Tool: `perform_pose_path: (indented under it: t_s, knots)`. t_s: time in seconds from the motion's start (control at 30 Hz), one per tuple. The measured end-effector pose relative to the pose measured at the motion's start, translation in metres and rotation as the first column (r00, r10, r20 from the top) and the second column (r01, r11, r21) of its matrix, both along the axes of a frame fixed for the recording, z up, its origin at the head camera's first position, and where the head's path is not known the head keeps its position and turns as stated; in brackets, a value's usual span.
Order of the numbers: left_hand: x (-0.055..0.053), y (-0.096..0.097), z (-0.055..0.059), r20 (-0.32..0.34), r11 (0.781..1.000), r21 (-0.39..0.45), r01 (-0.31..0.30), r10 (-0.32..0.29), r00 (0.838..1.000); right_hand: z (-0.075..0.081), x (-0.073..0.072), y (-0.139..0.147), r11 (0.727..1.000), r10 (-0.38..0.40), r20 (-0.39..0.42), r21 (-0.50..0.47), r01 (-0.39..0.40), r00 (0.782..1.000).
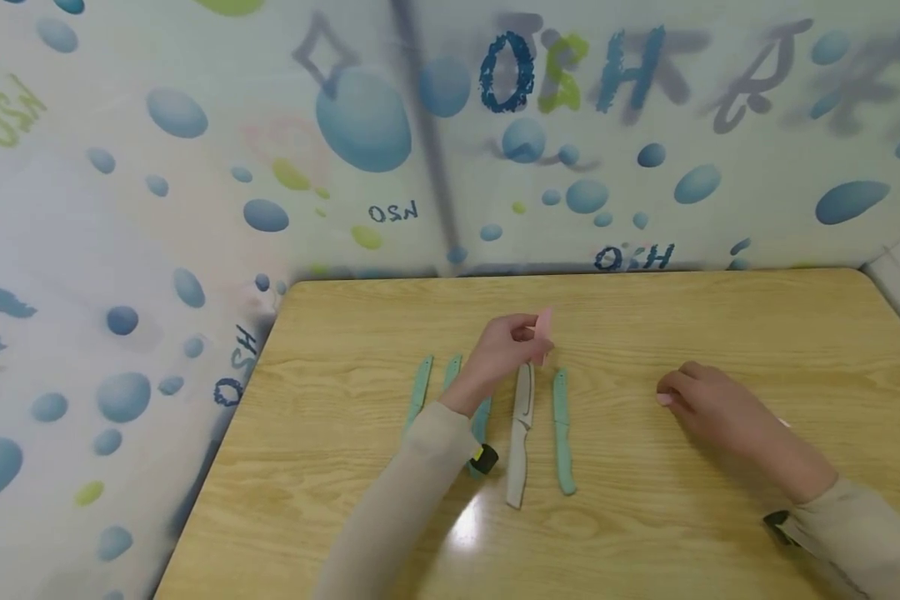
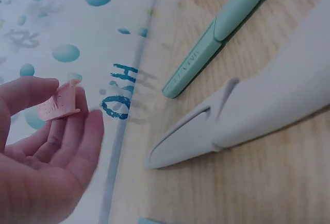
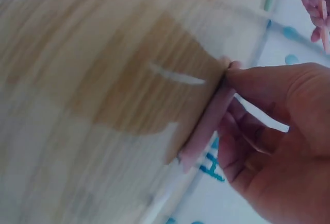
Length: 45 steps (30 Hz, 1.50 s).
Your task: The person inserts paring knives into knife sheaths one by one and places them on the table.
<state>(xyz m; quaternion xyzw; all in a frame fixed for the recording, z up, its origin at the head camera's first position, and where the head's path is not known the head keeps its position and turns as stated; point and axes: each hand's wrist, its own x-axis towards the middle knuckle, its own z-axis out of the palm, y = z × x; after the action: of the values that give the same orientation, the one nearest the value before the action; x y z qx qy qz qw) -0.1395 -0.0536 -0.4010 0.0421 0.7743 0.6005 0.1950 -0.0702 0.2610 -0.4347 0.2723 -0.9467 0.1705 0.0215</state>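
My left hand is raised over the far end of a row of sheathed knives. It pinches a small pink plastic piece between thumb and fingers; its exact kind is unclear. Just below that hand lies a cream sheathed knife. A mint-green sheathed knife is to its right. At the right of the table my right hand pinches a slim, long pink piece, close to the tabletop. Fingers cover part of this piece, and its kind cannot be made out.
More mint-green knives lie to the left, partly hidden by my left forearm. The wooden table meets a wall sheet printed with blue drops at its back and left. A small white bit shows beside my right wrist.
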Motion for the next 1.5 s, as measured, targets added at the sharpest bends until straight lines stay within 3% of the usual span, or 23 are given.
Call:
perform_pose_path:
  t_s: [0.13, 0.2, 0.33, 0.73, 0.97, 1.07, 1.3, 1.5]
  knots:
    - [0.007, -0.008, -0.005, 0.082, 0.974, 0.223, -0.028, 0.010, 0.997, -0.005, -0.002, -0.009, 0.996, 0.071, -0.116, -0.037, -0.076, 0.991]
    - [0.010, -0.011, -0.006, 0.114, 0.952, 0.302, -0.051, 0.017, 0.993, -0.006, -0.003, -0.013, 0.995, 0.085, -0.118, -0.044, -0.091, 0.989]
    - [0.015, -0.016, -0.007, 0.139, 0.925, 0.369, -0.087, 0.038, 0.990, -0.002, -0.001, -0.018, 0.996, 0.079, -0.061, -0.041, -0.081, 0.995]
    - [0.025, -0.026, -0.005, 0.182, 0.911, 0.393, -0.125, 0.057, 0.982, 0.002, 0.009, -0.013, 1.000, -0.004, 0.036, -0.018, 0.005, 0.999]
    - [0.029, -0.029, -0.006, 0.178, 0.896, 0.422, -0.141, 0.071, 0.982, 0.000, 0.010, -0.005, 0.999, -0.024, 0.009, -0.046, 0.024, 1.000]
    - [0.029, -0.029, -0.006, 0.185, 0.895, 0.418, -0.156, 0.084, 0.979, 0.005, 0.011, -0.003, 0.996, -0.077, 0.012, -0.051, 0.077, 0.997]
    - [0.031, -0.031, -0.006, 0.193, 0.895, 0.410, -0.173, 0.100, 0.976, 0.014, 0.011, 0.000, 0.952, -0.305, 0.082, 0.050, 0.302, 0.949]
    - [0.035, -0.032, -0.008, 0.193, 0.888, 0.424, -0.177, 0.103, 0.976, 0.014, 0.011, 0.004, 0.941, -0.336, 0.148, 0.104, 0.323, 0.930]
